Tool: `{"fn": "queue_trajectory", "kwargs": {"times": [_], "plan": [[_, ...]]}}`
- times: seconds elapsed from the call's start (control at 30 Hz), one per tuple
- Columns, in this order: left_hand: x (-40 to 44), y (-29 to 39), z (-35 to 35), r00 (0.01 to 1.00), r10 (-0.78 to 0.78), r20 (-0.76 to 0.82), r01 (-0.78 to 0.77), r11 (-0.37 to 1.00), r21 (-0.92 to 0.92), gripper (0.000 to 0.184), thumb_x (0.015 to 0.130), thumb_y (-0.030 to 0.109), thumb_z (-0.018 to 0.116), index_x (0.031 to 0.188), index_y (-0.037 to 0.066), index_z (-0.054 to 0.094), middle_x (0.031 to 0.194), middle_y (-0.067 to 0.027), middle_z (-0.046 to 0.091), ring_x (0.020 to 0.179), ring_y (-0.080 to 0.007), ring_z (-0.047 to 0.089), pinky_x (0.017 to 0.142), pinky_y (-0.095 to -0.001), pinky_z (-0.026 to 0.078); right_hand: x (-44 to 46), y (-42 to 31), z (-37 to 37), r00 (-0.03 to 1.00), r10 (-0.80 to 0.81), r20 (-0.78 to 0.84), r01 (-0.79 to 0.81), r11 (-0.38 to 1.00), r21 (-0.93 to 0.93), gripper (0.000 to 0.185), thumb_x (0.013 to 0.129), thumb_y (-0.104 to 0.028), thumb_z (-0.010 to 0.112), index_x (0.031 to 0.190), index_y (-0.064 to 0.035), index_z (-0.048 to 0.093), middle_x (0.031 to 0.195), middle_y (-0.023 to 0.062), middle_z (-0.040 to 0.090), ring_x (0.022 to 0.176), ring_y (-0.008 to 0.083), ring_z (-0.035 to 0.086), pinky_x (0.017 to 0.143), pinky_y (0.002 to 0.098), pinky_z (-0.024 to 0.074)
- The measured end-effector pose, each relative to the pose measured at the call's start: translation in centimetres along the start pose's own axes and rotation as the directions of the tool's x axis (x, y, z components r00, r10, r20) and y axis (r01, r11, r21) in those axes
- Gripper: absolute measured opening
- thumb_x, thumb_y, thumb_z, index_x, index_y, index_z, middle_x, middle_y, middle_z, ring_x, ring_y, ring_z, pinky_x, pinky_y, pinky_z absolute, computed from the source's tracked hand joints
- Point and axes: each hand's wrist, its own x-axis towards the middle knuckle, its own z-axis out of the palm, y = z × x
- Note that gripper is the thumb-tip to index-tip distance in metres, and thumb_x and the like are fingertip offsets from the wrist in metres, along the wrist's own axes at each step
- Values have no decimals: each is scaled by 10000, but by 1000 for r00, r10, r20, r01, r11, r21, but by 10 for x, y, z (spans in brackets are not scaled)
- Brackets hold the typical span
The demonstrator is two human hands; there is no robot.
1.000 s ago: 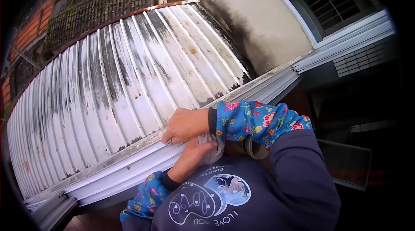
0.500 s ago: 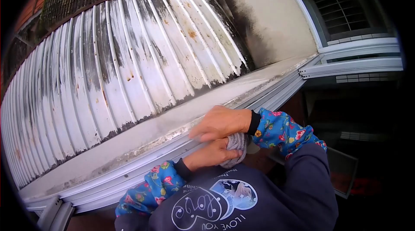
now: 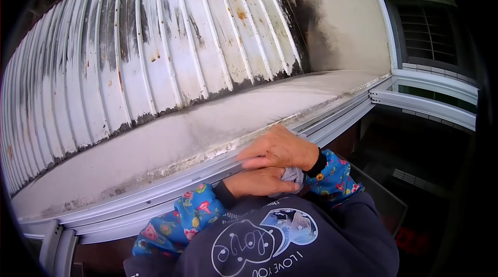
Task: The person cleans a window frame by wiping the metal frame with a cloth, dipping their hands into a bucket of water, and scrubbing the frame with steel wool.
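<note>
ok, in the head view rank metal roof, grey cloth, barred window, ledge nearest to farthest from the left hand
1. Grey cloth: against the left hand
2. Ledge: just ahead
3. Metal roof: ahead, past the ledge
4. Barred window: upper right

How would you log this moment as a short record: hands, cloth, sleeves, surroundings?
Left hand: grip on cloth, thumb across it
Right hand: over left hand; contact unclear
Cloth: grey, partly hidden
Sleeves: blue, floral
Nearest surface: metal rails
Beyond: pale ledge, then ribbed metal roof, stained, rust-spotted
</note>
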Motion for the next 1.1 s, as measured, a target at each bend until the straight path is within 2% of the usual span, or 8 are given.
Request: {"fn": "queue_trajectory", "kwargs": {"times": [0.07,0.17,0.27,0.3,0.4,0.6,0.8,1.1], "plan": [[-3,10,-2,1000,-13,-6,13,999,35,476,903,430,613,1089,-8,634,876,-69,663,821,-149,623,708,-260,494,1,2,3,1000,-12,-17,12,1000,2,257,834,-372,680,961,-154,730,780,97,682,717,297,652,615,356,502],[-1,13,-4,978,-210,10,207,971,122,493,898,441,610,1104,-7,633,875,-76,662,821,-156,625,702,-263,494,-1,6,6,999,-23,-44,23,1000,10,236,838,-368,678,950,-167,729,754,87,675,687,299,643,592,354,495],[-4,29,-10,951,-303,57,294,947,132,504,894,465,605,1064,-7,649,843,-79,660,799,-162,626,687,-267,492,0,8,8,998,-47,-47,47,999,17,216,837,-364,682,941,-181,729,742,78,673,669,301,637,572,354,491],[-5,28,-10,960,-277,35,272,957,101,513,888,493,603,983,-6,668,784,-69,652,756,-163,623,661,-270,485,0,9,8,997,-53,-54,54,998,20,209,836,-362,684,938,-185,729,739,76,673,665,302,636,566,355,490],[-3,18,-7,981,-192,-9,191,969,155,508,896,484,603,993,-10,667,814,-72,658,789,-161,623,687,-271,485,0,12,11,992,-91,-84,92,996,-1,206,834,-365,685,924,-184,724,740,77,670,657,302,633,553,357,486],[-6,22,-10,998,-53,36,52,998,33,486,922,420,600,1144,-11,628,971,-82,661,923,-153,608,787,-260,481,0,9,6,993,-98,-62,96,995,-27,206,849,-368,664,909,-176,709,738,91,663,656,320,617,553,368,484],[-2,16,-12,977,-180,114,170,981,94,464,936,389,601,1185,-2,609,1034,-62,660,951,-135,601,803,-256,482,1,9,6,996,-78,-40,77,997,-19,215,856,-376,657,913,-175,709,744,100,665,671,336,619,561,382,486],[-3,7,-7,989,-136,61,131,989,73,465,936,385,604,1213,11,603,1054,-73,661,981,-145,605,852,-264,483,1,9,7,997,-69,-29,68,997,-20,224,853,-375,654,912,-167,711,740,100,669,682,326,636,574,385,493]]}}
